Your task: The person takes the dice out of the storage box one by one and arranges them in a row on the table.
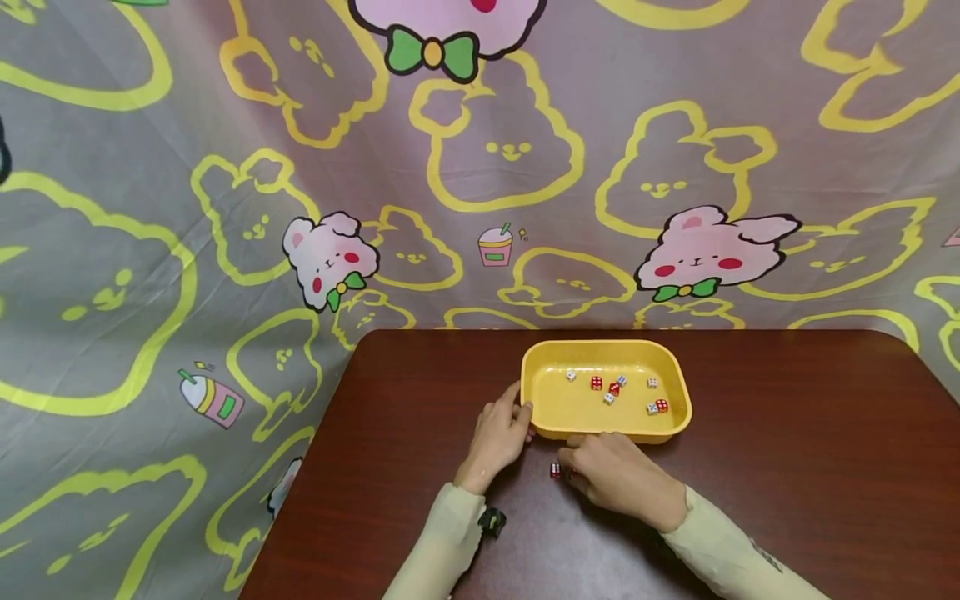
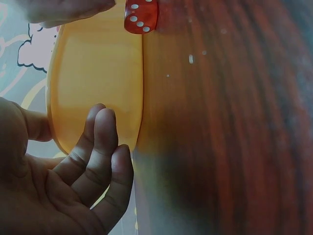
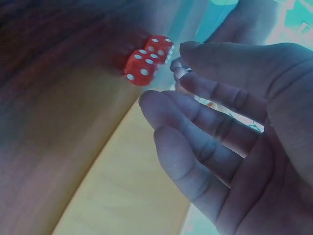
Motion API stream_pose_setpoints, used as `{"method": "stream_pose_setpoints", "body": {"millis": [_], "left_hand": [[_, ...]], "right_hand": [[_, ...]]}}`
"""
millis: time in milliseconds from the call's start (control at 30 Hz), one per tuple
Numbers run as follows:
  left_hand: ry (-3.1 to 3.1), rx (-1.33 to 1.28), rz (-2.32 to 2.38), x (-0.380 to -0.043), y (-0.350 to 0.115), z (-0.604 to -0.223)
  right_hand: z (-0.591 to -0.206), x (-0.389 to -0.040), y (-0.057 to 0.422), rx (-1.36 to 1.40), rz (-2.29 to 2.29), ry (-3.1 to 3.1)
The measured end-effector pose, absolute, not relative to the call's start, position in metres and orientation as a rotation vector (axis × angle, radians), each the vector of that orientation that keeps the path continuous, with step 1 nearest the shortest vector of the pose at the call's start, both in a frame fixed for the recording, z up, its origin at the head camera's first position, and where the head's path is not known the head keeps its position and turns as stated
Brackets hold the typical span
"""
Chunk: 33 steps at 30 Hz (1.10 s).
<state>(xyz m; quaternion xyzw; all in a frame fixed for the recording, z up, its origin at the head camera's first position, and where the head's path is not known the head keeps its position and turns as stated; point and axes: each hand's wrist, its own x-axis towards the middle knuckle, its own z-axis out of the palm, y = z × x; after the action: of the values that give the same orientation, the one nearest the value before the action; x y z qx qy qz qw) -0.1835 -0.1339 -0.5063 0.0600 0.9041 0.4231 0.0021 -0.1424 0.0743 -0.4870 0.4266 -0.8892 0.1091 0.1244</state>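
My left hand grips the near-left corner of a yellow plastic tray, its thumb at the rim and its curved fingers against the outer wall. Several small dice, red ones and white ones, lie scattered on the tray's floor. Just in front of the tray's near wall, my right hand reaches down with relaxed fingers and a gap between thumb and fingertips. Two red dice with white pips sit side by side on the table just beyond those fingertips; in the head view the fingers partly hide one.
The dark brown wooden table runs up to a patterned cloth with yellow outlines and pink cartoon animals. A small black device sits at the left wrist.
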Motion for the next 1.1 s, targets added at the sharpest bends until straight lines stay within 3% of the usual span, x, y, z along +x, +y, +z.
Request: {"method": "stream_pose_setpoints", "body": {"millis": [1100], "left_hand": [[2.858,0.230,1.324,-0.184,-0.136,-0.508]], "right_hand": [[-0.455,-0.152,0.087,1.207,0.247,-2.634]]}}
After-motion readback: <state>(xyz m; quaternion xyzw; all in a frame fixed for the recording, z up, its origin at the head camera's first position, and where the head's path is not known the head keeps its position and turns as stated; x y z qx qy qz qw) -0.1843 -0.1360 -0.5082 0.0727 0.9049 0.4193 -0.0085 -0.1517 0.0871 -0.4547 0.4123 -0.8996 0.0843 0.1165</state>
